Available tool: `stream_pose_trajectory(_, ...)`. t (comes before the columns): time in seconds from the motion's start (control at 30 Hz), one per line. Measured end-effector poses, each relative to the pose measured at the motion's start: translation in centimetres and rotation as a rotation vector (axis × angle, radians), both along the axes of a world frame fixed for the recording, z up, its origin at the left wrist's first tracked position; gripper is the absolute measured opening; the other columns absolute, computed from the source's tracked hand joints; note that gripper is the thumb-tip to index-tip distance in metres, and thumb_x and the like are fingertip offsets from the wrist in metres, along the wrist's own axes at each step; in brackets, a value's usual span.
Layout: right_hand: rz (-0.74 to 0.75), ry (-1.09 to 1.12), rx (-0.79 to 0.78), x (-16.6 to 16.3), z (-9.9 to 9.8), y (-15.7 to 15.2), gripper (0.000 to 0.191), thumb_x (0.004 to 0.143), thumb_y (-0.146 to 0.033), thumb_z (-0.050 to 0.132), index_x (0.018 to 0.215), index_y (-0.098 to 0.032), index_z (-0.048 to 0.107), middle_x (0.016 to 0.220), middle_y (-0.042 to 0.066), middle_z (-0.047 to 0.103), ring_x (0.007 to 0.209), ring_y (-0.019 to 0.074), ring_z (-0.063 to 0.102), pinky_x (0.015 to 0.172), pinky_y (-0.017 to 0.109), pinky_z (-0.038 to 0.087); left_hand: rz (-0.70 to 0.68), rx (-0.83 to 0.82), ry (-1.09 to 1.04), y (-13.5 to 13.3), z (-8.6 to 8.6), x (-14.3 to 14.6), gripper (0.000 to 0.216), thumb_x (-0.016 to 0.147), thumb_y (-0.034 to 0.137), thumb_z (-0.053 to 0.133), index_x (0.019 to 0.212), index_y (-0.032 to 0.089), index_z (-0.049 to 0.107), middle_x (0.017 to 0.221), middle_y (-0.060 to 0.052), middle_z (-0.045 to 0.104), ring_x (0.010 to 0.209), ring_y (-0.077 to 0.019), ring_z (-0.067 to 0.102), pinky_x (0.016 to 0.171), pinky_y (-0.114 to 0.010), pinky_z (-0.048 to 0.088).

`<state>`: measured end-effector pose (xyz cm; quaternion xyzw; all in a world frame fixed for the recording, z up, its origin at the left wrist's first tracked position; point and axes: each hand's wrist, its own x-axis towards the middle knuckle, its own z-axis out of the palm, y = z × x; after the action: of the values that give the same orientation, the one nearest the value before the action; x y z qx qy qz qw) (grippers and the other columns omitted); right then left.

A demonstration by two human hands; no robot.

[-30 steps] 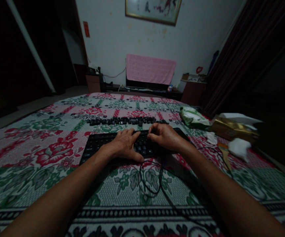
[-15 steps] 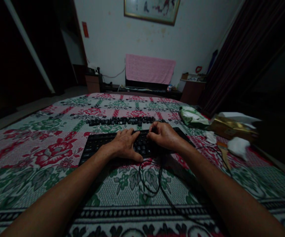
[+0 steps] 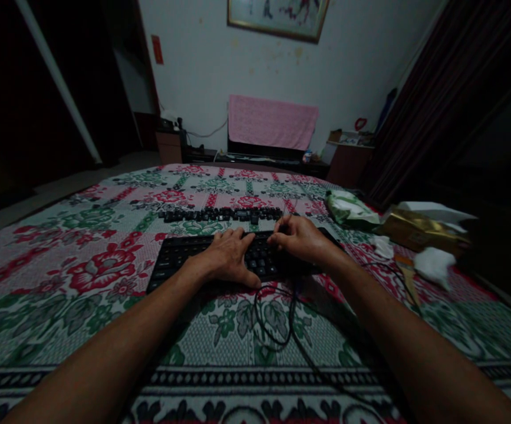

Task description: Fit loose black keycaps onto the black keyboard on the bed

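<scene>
A black keyboard (image 3: 161, 270) lies crosswise on the patterned bedspread, and part of its key field lacks caps. My left hand (image 3: 231, 256) rests flat on its middle, fingers spread and thumb at the near edge. Over the keyboard's right half, my right hand (image 3: 297, 238) is closed in a pinch. A faint thin wire-like line sticks up by its fingers, but what they hold is too dark to make out. Just beyond the keyboard, several loose black keycaps (image 3: 220, 215) lie in a long row. The right forearm and hand hide part of the keyboard.
A black cable (image 3: 291, 321) loops on the bedspread (image 3: 100, 330) in front of the keyboard. To the right are a green tissue pack (image 3: 350, 209), a gold box (image 3: 423, 229), crumpled white tissues (image 3: 434, 265) and a flat brush (image 3: 408, 277).
The camera view has shifted slightly, moving the scene a little to the right. My left hand stays on the keyboard; my right hand keeps its pinch, with its wrist turned slightly.
</scene>
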<state>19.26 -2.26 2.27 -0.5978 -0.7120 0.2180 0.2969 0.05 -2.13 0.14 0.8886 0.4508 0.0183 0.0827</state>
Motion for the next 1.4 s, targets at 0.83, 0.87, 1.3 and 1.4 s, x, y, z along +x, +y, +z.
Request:
stream_pose_trajectory(0.83, 0.01, -0.042, 0.256, 0.1, 3.6, -1.5, 0.01, 0.067, -0.025, 0.063, 0.07, -0.017, 0.058, 0.06, 0.001, 0.061, 0.055, 0.0128, 0.053, 0.051, 0.023, 0.037, -0.008, 0.008, -0.051, -0.2, 0.0, 0.0, 0.104, 0.051, 0.068, 0.06, 0.138, 0.019, 0.031, 0.135, -0.015, 0.036, 0.124, -0.0377, 0.032, 0.103, -0.05, 0.025)
stream_pose_trajectory(0.87, 0.011, 0.027, 0.22, 0.4, 3.3, -1.2, 0.011, 0.067, -0.026, 0.063, 0.07, -0.018, 0.057, 0.059, 0.0, 0.06, 0.054, 0.0125, 0.053, 0.049, 0.022, 0.037, -0.012, 0.002, -0.056, -0.2, 0.0, -0.1, 0.105, 0.05, 0.069, 0.06, 0.138, 0.02, 0.03, 0.136, -0.015, 0.035, 0.125, -0.038, 0.031, 0.103, -0.05, 0.024)
stream_pose_trajectory(1.3, 0.054, 0.504, -0.016, -1.7, 3.2, -2.0, 0.014, 0.067, -0.022, 0.063, 0.07, -0.017, 0.05, 0.062, -0.001, 0.062, 0.056, 0.0111, 0.06, 0.05, 0.021, 0.047, -0.115, 0.038, -0.682, 0.2, 0.7, 1.0, 0.033, 0.078, 0.031, 0.053, 0.107, 0.022, 0.065, 0.095, -0.001, 0.068, 0.084, -0.016, 0.061, 0.076, -0.025, 0.044)
stream_pose_trajectory(1.4, 0.038, 0.542, -0.014, -2.1, 3.0, -2.0, 0.015, 0.068, -0.022, 0.063, 0.072, -0.018, 0.05, 0.067, 0.0, 0.064, 0.058, 0.0119, 0.061, 0.051, 0.021, 0.048, -0.116, 0.086, -0.71, 0.1, 0.6, 1.1, 0.029, 0.08, 0.025, 0.049, 0.103, 0.021, 0.067, 0.085, 0.0, 0.069, 0.075, -0.0135, 0.062, 0.07, -0.022, 0.043)
